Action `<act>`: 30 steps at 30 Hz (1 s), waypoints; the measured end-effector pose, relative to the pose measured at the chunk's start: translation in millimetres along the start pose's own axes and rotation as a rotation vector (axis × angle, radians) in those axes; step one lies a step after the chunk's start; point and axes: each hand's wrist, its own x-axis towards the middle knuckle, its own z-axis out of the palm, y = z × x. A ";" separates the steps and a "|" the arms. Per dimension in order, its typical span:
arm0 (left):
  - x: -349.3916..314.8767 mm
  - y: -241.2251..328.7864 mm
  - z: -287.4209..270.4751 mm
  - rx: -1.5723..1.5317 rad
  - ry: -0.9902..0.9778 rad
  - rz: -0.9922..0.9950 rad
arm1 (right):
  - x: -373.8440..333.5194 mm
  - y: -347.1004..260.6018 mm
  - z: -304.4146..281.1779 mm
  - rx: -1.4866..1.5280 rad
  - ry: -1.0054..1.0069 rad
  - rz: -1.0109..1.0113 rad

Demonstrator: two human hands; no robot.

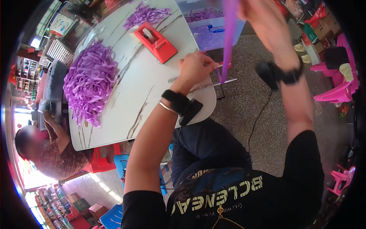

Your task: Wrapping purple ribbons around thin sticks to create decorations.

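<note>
A purple ribbon (228, 42) runs taut from the table's right edge up to my right hand (265, 28). That hand is raised over the floor and smeared by motion, its fingers closed at the ribbon's upper stretch. My left hand (195, 68) rests low at the table edge, thumb and fingers pinched together on a short purple bit by the ribbon's lower end. A thin silvery strip (228, 81) juts past the edge just below the left fingers. Something red shows beside those fingertips; its kind is unclear.
On the marbled white table (129, 103) stand a red tape dispenser (156, 42), a large heap of purple ribbons (91, 82) and a smaller heap (146, 15). A clear plastic bin (209, 34) holds more ribbons. Another person (57, 152) sits at left. Pink chairs (339, 72) stand at right.
</note>
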 end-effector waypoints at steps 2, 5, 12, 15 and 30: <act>-0.4 4.4 -2.6 0.002 -0.007 0.001 | 31.7 58.4 -18.2 0.055 -0.001 0.152; -3.5 3.1 -2.4 0.016 0.025 0.043 | 48.2 122.7 -27.0 0.044 -0.041 0.383; -1.3 -1.5 -1.2 -0.150 0.150 -0.023 | 5.3 229.7 -15.0 -0.015 -0.007 0.613; -1.2 -1.0 -1.7 -0.169 0.154 -0.011 | -44.6 277.4 -11.9 -0.088 0.090 0.743; -1.9 2.4 -5.8 0.003 0.011 0.044 | -253.9 22.1 60.0 -0.160 0.049 0.864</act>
